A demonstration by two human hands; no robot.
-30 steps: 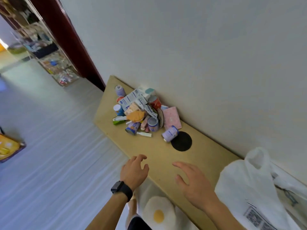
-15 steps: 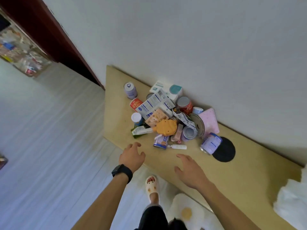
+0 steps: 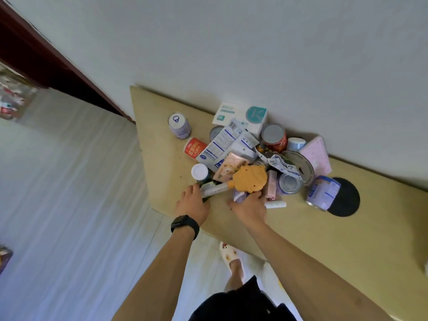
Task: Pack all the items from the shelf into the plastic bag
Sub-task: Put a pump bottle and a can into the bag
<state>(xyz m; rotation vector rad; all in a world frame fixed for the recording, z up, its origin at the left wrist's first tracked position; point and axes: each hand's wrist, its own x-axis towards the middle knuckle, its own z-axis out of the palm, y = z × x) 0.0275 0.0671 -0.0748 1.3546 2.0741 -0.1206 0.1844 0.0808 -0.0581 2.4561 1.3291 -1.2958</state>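
At the bottom centre a slipper point(image 3: 231, 257) is seen on the floor, below the shelf point(image 3: 301, 228) edge. Two bare forearms are stretched up the frame, and a watch point(image 3: 185, 226) is worn on the left wrist. The left hand point(image 3: 194, 205) is laid on the near end of a tube point(image 3: 214, 189) with its fingers bent. Whether the tube is gripped cannot be told. The right hand point(image 3: 251, 208) is curled round a purple item point(image 3: 239, 196) tucked under an orange toy point(image 3: 250, 180). A white stick point(image 3: 275, 205) lies just right of that hand.

The pile is heaped mid-frame against the wall point(image 3: 254, 54). A tipped can point(image 3: 323, 193) rests at its right on a black disc point(image 3: 345, 198). Behind the toy are a blue-and-white carton point(image 3: 222, 147), a red can point(image 3: 274, 137) and a pink pad point(image 3: 317, 154). Furthest back are a white box point(image 3: 240, 117) and, apart at the left, an upright can point(image 3: 179, 125).
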